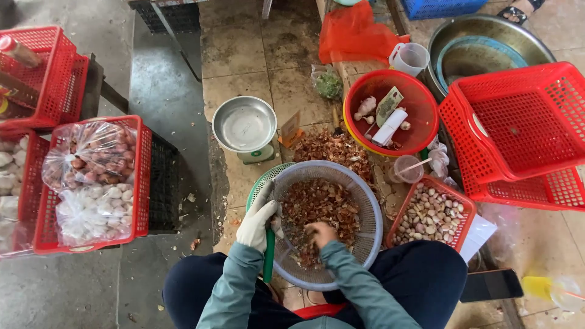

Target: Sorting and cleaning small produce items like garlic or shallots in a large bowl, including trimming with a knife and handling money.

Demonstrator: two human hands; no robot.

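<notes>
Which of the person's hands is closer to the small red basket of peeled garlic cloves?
Right. The bare right hand digs in the sieve, nearer the garlic basket; the gloved left hand grips the far rim.

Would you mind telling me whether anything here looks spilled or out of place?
Yes: a heap of brown peelings lies on the floor tiles beyond the grey sieve basket, not in any container. A dark phone also lies on the floor by the person's knee, and stray bits dot the tiles near the scale.
</notes>
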